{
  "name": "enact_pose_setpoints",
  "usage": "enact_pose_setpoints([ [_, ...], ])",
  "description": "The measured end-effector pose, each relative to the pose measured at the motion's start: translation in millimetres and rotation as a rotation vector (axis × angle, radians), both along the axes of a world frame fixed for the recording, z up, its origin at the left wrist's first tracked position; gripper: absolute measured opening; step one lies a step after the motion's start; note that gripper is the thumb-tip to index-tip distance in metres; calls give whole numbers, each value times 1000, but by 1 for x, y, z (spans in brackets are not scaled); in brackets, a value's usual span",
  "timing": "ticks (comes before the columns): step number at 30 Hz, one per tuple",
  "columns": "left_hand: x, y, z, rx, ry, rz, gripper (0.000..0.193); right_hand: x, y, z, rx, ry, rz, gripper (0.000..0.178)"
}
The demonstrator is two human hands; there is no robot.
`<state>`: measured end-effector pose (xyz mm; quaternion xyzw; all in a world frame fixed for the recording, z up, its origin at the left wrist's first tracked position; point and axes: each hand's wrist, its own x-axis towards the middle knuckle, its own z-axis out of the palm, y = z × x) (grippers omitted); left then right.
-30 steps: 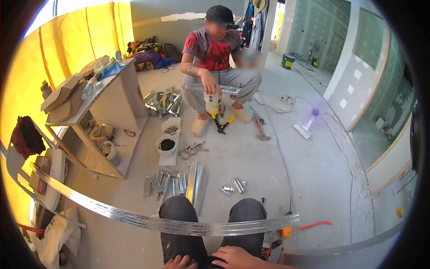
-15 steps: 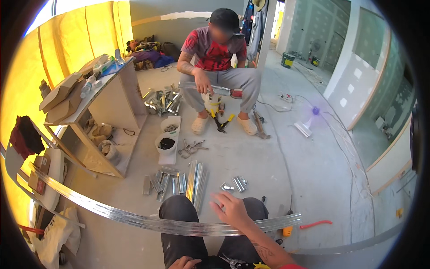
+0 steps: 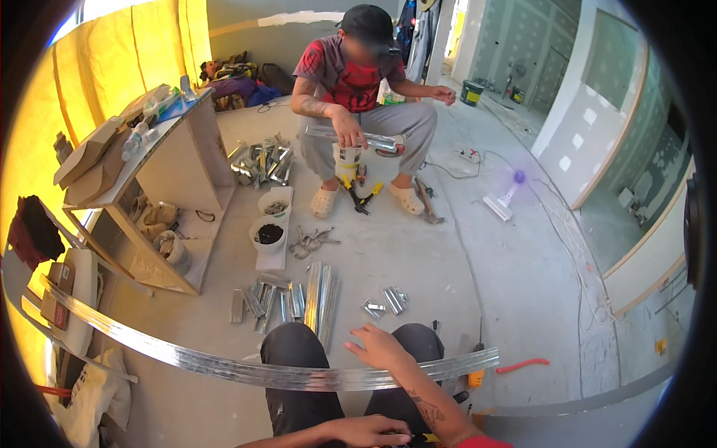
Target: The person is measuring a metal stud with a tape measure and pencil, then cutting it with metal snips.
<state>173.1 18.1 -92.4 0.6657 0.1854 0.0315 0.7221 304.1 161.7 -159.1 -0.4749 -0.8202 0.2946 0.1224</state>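
Long shiny metal channels (image 3: pixel 224 367) lie across my thighs, their left end resting by a chair. My right hand (image 3: pixel 379 348) hovers over my right knee with thumb and fingers apart and nothing in it; its forearm crosses above the channels. Low in my lap, my left hand (image 3: pixel 367 431) lies over the snips, which it mostly covers; only bits of their yellow handles (image 3: pixel 429 440) show. Whether its fingers grip them is hidden. On the floor ahead are cut metal channel pieces (image 3: pixel 321 299) and a small group of short pieces (image 3: pixel 388 301).
Opposite sits another person (image 3: pixel 347 82) with a metal piece (image 3: pixel 351 140) across the lap. White tubs (image 3: pixel 267 234), clamps (image 3: pixel 312 240), yellow-handled snips (image 3: pixel 360 196) and a hammer (image 3: pixel 429 203) are on the floor. A workbench (image 3: pixel 160 149) stands left; cables (image 3: pixel 575 254) run along the right.
My left hand has come further into view and moved right over the snips. My right hand stays nearly in place. The other person has stretched one arm out sideways, and the view has shifted slightly.
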Motion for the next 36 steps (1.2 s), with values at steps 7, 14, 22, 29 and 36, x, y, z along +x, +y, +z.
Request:
enact_pose_setpoints([
  [7,48,23,-86,-799,-256,-129,51,2,0,5,-188,-82,22,51],
  [14,46,29,-93,-667,-191,25,52,4,6,0,-185,-103,65,53],
  [22,50,23,-95,-706,-171,93,52,3,6,-1,-226,-77,41,51],
  [29,46,26,-84,-758,-171,66,52,8,5,-13,-127,-50,41,49],
  [36,47,24,-83,-763,-157,127,52,6,5,-5,-184,-31,37,49],
])
